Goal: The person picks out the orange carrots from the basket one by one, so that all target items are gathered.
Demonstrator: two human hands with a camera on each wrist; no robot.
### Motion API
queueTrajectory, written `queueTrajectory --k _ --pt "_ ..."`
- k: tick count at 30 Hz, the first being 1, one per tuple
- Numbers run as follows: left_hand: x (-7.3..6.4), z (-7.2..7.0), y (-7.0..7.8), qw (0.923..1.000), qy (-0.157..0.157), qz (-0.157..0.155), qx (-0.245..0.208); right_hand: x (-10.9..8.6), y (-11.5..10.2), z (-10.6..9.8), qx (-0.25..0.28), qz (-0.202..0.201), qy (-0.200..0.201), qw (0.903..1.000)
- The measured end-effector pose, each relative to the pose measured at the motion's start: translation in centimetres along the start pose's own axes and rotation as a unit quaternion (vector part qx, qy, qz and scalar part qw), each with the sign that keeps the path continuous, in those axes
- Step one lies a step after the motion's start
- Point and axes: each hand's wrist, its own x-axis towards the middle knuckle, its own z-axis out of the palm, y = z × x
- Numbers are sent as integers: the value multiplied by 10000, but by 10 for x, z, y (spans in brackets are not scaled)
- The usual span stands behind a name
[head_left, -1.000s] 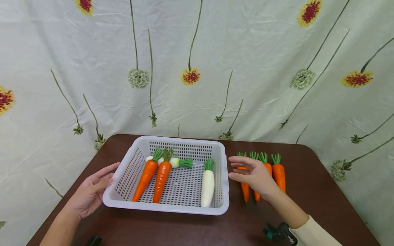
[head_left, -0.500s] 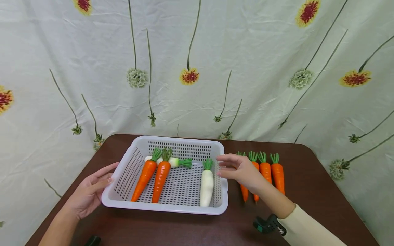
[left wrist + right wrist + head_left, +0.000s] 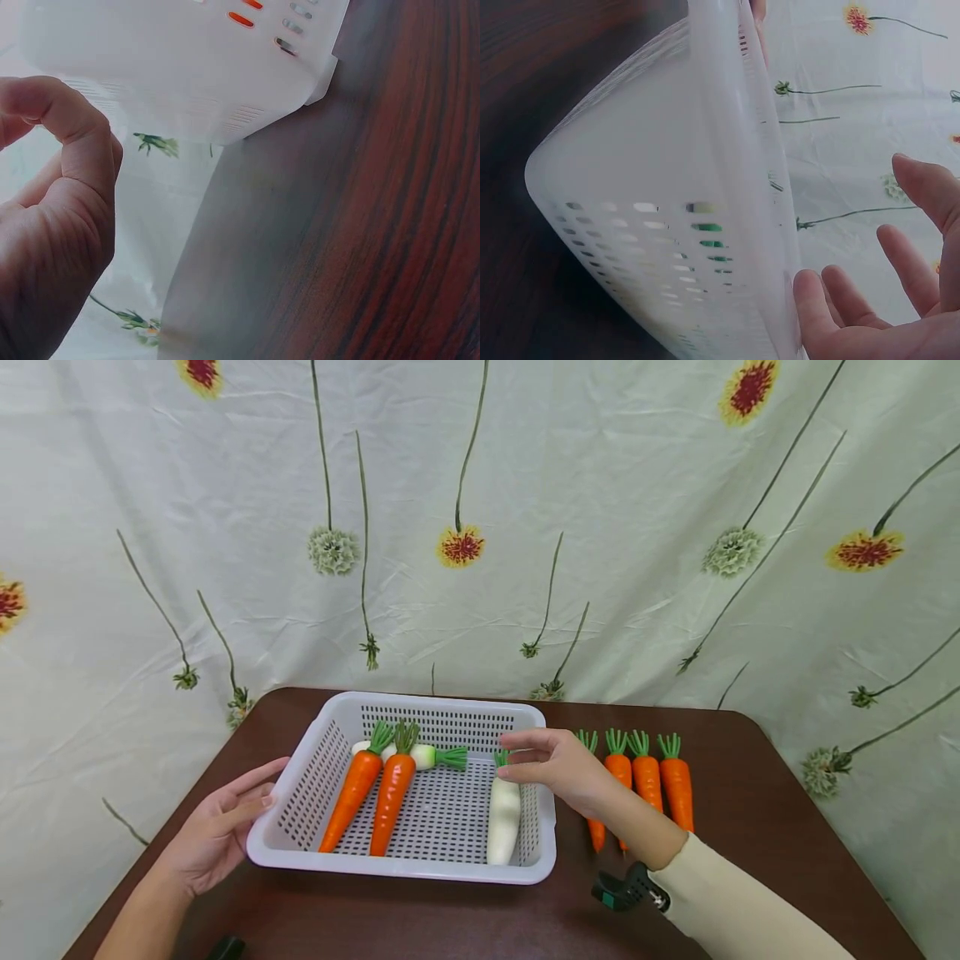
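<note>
A white perforated plastic basket (image 3: 420, 871) holds two orange carrots (image 3: 393, 802), a white radish (image 3: 503, 822) along its right side, and another white radish (image 3: 426, 756) lying crosswise behind the carrots. My left hand (image 3: 217, 835) holds the basket's left rim, its thumb and fingertips right at the edge; bent fingers show beside the basket wall in the left wrist view. My right hand (image 3: 558, 768) reaches over the right rim, fingers loosely spread and nothing between them. Its fingertips overlap the right radish's green leaves (image 3: 502, 757) in the head view.
Several more carrots (image 3: 677, 785) lie in a row on the dark brown table (image 3: 750, 852), right of the basket and partly behind my right forearm. A pale floral cloth (image 3: 637, 635) hangs behind the table.
My right hand has moved left, from beside the carrot row across the basket's right rim to above the right radish. My left hand and the basket stay in place.
</note>
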Motion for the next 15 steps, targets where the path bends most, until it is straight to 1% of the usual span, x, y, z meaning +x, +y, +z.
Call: queueTrajectory --k 4,9,15 --pt "0 -1 -2 10000 -39 15 -27 7 -2 4 28 23 3 10000" --pt "1 -3 -3 10000 5 28 18 15 -5 10 2 26 -21 10000" --pt "0 -3 -3 10000 68 -13 32 25 -11 22 130 294 -81 9995"
